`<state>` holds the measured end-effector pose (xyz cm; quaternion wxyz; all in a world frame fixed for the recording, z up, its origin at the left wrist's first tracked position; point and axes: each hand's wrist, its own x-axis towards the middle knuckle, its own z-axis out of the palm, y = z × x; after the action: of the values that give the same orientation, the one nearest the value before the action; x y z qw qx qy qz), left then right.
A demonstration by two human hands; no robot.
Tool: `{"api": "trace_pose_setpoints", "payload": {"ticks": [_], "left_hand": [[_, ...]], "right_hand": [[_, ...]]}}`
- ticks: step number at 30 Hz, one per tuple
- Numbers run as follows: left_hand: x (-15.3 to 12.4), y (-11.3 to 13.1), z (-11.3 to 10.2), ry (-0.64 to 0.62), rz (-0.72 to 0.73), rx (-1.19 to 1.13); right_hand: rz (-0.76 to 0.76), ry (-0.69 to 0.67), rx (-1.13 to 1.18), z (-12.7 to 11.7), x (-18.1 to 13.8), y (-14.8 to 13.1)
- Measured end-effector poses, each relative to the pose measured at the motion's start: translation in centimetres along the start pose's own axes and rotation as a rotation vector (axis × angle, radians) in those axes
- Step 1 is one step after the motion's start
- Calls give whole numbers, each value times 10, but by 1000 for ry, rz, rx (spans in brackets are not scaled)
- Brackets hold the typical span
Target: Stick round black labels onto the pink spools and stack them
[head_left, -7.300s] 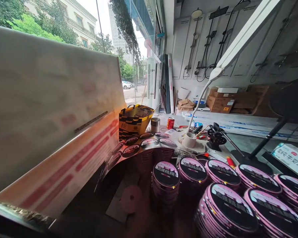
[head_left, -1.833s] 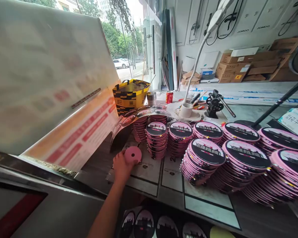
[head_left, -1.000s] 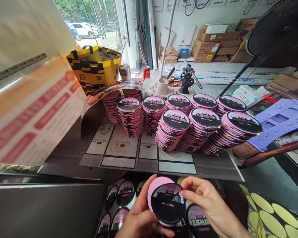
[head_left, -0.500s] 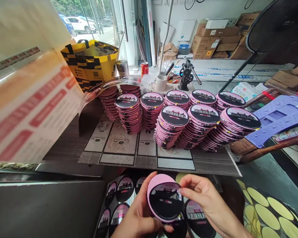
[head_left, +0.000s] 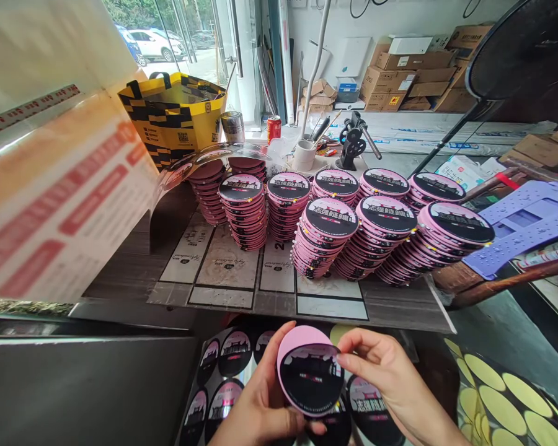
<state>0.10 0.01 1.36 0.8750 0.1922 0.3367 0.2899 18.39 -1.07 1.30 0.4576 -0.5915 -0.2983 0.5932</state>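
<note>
My left hand (head_left: 260,396) is wrapped round a pink round disc (head_left: 302,336), holding it tilted towards me with the thumb at its lower edge. Over most of that disc lies a black round sticker (head_left: 311,384) with a pink and white printed top, leaving a pink crescent uncovered above. My right hand (head_left: 384,365) pinches the sticker's upper right edge between thumb and forefinger. Beneath both hands is a sheet of similar round stickers (head_left: 235,353), partly hidden by the hands.
Several stacks of pink discs with black printed tops (head_left: 331,218) stand on the table (head_left: 232,266). A yellow and black bag (head_left: 177,118) is at the back left. Backing sheets with pale yellow circles (head_left: 502,409) lie at lower right. A purple plastic seat (head_left: 525,217) is on the right.
The camera view has shifted slightly, so the table and stacks sit a little further right. Both hands keep the same hold, and the sticker stays nearly unchanged on the disc.
</note>
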Motion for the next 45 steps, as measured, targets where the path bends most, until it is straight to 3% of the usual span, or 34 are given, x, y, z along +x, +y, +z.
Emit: {"api": "trace_pose_setpoints", "payload": {"ticks": [30,38,45], "left_hand": [[3,-4,-8,-68,50,19],[1,-6,-9,-69,76,12],[4,-8,-9,-29,190,111]], "right_hand": [[-40,34,-22,3,0,0],[-83,133,-27,10,0,0],[-126,157,-36,12,3,0]]}}
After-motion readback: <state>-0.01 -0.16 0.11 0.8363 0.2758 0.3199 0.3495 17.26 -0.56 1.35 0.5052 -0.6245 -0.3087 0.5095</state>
